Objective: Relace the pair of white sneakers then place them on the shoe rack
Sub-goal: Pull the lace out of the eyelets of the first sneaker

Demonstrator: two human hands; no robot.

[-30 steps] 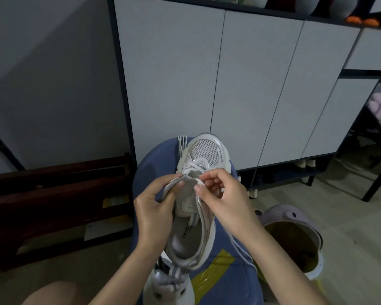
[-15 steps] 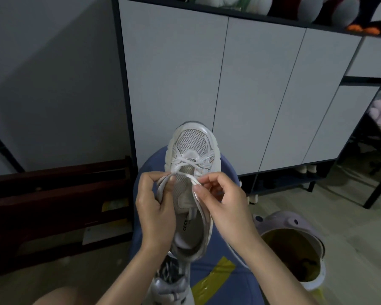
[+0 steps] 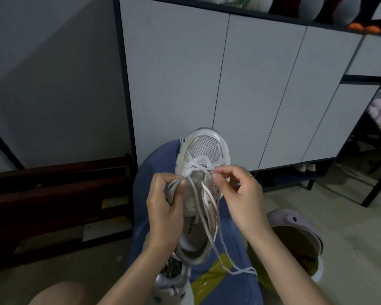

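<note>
White mesh and glossy trim catch the eye at centre frame: the sneaker (image 3: 204, 172) sits toe-up, pointing toward the top of the picture, propped over a blue cushioned seat (image 3: 227, 280) with a strip of yellow tape (image 3: 209, 280) across it. Down at lower right stands a pale lilac bin (image 3: 295, 221) with its mouth open, and inside is a yellowish-green liner; what lies in the bottom is too dark to tell. Back to the shoe: perforated toe panel, chunky translucent sole edge, grey insole with dark lettering, and the lace (image 3: 209, 219) crossed only through the lowest eyelets near the toe. Two loose lace ends trail down over the heel and land on the blue seat near the tape. The left hand (image 3: 165, 210) wraps the shoe's left side, fingers curled round it, thumb and forefinger pinching lace strands by the eyelets. The right hand (image 3: 238, 194) hovers just right of the tongue, thumb and forefinger nipped together on a lace strand at the right eyelet row, other fingers loosely bent. At the bottom edge, between the forearms, the second sneaker (image 3: 172, 285) peeks out, silvery-white. Behind it all runs a white-doored cabinet (image 3: 207, 84), and dark wooden slats (image 3: 53, 190) fill the left side.
</note>
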